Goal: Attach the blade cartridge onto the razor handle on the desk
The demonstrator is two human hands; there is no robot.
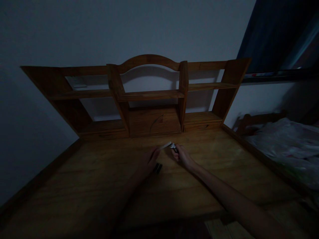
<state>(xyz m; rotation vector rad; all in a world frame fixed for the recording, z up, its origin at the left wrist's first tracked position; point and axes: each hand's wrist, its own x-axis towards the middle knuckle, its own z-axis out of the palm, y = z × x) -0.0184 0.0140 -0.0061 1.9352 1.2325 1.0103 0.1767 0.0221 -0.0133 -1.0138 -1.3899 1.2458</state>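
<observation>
My left hand is closed on a thin, pale strip that points right and slightly away from me. The strip's far end meets or nearly meets a small shiny metal tool, and the dim light hides whether they touch. Closed around that tool is my right hand, which covers most of it, so its kind cannot be made out. Just beside my left hand, two small dark pieces lie on the wooden desk.
A wooden shelf unit with open compartments stands along the back of the desk. Raised edging runs down the right side. Beyond it, clear plastic sheeting or bags are heaped. A dark window is at upper right.
</observation>
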